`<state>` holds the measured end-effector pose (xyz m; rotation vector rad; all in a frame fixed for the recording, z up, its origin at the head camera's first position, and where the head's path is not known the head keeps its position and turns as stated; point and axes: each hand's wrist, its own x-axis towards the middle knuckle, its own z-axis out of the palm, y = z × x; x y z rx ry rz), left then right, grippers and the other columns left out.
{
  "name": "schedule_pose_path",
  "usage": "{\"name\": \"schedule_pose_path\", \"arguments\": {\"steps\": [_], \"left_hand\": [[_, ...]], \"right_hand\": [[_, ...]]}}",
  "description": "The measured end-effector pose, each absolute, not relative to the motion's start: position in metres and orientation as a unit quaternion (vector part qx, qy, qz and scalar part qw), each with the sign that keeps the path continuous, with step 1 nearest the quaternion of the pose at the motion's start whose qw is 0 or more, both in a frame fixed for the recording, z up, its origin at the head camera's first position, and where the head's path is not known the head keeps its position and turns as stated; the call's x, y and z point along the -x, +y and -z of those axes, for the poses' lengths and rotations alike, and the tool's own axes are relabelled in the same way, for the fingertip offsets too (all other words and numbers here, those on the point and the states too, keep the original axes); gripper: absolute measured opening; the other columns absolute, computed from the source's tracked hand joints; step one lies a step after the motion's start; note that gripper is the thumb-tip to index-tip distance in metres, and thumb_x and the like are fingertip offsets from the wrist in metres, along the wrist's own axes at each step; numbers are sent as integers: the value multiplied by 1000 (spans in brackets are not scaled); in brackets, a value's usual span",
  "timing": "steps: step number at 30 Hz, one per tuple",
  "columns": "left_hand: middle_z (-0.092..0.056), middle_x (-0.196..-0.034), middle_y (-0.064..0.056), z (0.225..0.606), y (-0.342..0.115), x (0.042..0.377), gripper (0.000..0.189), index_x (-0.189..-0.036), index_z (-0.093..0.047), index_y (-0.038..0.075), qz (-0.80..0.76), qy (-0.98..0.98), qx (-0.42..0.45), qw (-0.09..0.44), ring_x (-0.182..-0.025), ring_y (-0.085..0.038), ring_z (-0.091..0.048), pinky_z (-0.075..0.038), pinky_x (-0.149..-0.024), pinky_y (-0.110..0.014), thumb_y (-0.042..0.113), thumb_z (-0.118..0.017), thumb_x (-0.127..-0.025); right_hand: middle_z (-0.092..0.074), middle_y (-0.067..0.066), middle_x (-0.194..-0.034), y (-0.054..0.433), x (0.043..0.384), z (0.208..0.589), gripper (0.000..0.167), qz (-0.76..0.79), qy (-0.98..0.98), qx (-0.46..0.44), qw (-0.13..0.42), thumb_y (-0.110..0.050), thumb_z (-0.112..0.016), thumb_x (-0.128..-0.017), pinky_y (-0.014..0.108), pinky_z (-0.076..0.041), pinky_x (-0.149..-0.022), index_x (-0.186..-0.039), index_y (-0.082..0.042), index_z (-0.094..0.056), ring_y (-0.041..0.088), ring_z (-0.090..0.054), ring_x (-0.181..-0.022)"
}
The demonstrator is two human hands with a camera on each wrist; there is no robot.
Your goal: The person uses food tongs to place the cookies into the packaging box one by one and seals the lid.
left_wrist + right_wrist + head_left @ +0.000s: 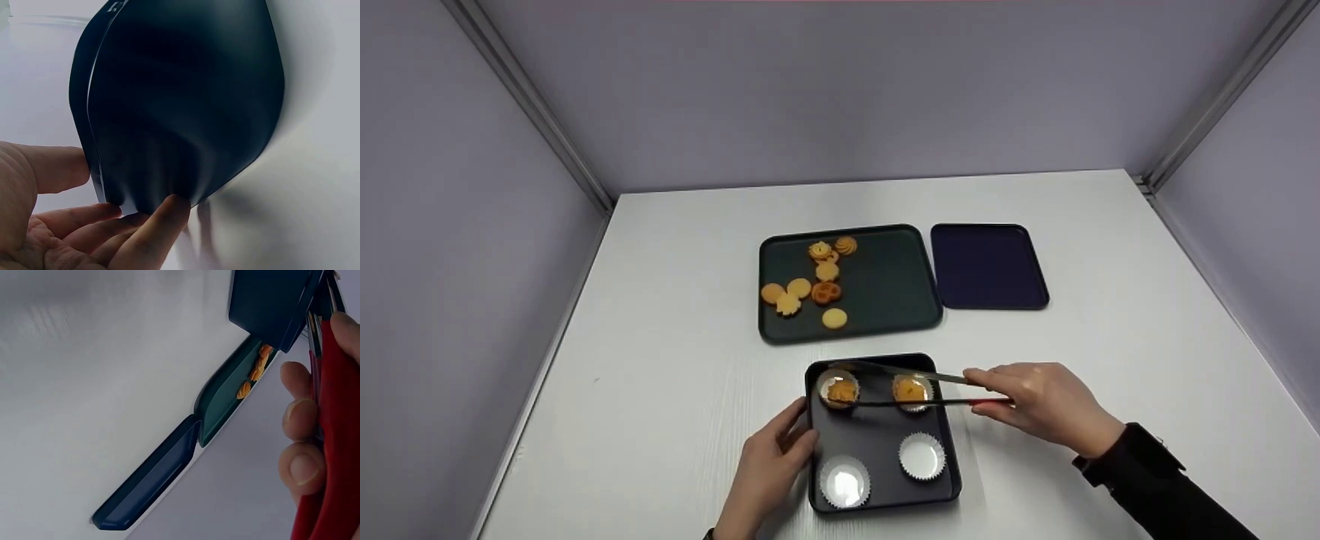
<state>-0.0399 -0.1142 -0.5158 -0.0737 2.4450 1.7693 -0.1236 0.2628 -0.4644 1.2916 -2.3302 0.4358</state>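
In the head view, a dark baking tray (877, 435) holds several white paper cups. The far left and far right cups (922, 385) each have a golden cookie inside; the near left cup (844, 482) and near right cup (922, 456) have nothing in them. My right hand (1046, 401) grips red-handled tongs (945, 403), whose tips reach around the cookie (842, 391) in the far left cup. At the tray's left side is my left hand (771, 457). Its thumb and fingers hold the tray wall (180, 112) in the left wrist view.
Beyond the baking tray lies a green tray (885, 277) with several cookies (826, 292), mostly on its left half. A smaller navy tray (988, 266) sits right beside it. Pale panels (840, 90) enclose the white table (675, 315) at the back and sides.
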Motion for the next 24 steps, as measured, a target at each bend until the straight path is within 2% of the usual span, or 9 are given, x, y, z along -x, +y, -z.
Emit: {"name": "schedule_pose_path", "arguments": {"steps": [6,10,17,19,24], "left_hand": [[-52,-150,-19,516,-115,39,57,-150,-51,3,-584,808,26,66,-129,-34,-60,-54,-101,-33,21,-69,-99],[-52,-151,-18,515,-115,39,58,-150,-50,4,-586,807,27,70,-130,-33,-59,-53,-102,-34,23,-69,-100],[-53,-150,-17,516,-115,38,57,-150,-52,4,-579,812,29,64,-130,-33,-59,-52,-105,-38,23,-69,-99],[-53,-150,-17,516,-115,39,56,-149,-52,4,-581,811,29,63,-130,-33,-59,-51,-105,-37,22,-69,-99],[-53,-150,-18,516,-115,39,56,-149,-52,5,-581,811,30,61,-130,-33,-59,-53,-103,-37,23,-70,-99]], "right_hand": [[-76,-6,-87,267,125,462,39,-171,-829,-476,237,-30,-85,-83,26,-54,-53,-116,-12,-75,7,-68,-67],[-77,-6,-90,268,125,458,38,-182,-831,-473,229,-29,-84,-84,26,-56,-56,-118,-12,-75,7,-71,-71],[-77,-5,-89,269,129,450,35,-206,-829,-460,243,-34,-77,-93,25,-56,-56,-118,-10,-76,9,-72,-73],[-77,-4,-87,269,132,449,36,-208,-830,-449,257,-32,-80,-90,25,-55,-54,-117,-9,-76,9,-72,-70],[-75,-6,-83,265,136,449,45,-170,-853,-406,280,-22,-91,-74,25,-50,-48,-115,-12,-75,5,-64,-61]]}}
